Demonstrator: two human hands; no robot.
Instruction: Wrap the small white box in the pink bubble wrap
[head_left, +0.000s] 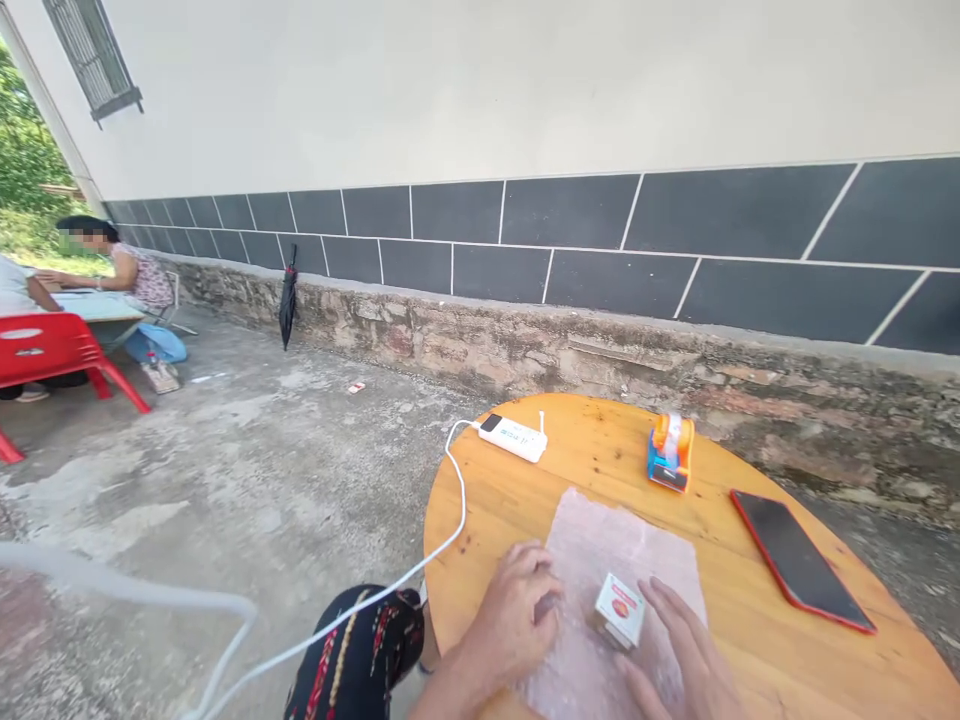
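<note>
A small white box (621, 608) with red print lies on a sheet of pinkish bubble wrap (622, 530), spread on the round wooden table (510, 490). At the sheet's left edge is my left hand (517, 605), its fingers bent and the thumb apart from them, with nothing visible in its grasp. My right hand (686, 645) is just right of the box, thumb and fingers apart, close to its side. Whether the fingertips touch the box I cannot tell. The lower part of the right hand runs out of view.
An orange-and-blue tape dispenser (670, 455), a red-edged phone (799, 560) and a white power strip (514, 437) rest on the table. Its white cable (459, 500) drops over the left edge. Far left, two people sit near a red chair (52, 350); an umbrella (288, 300) leans on the wall.
</note>
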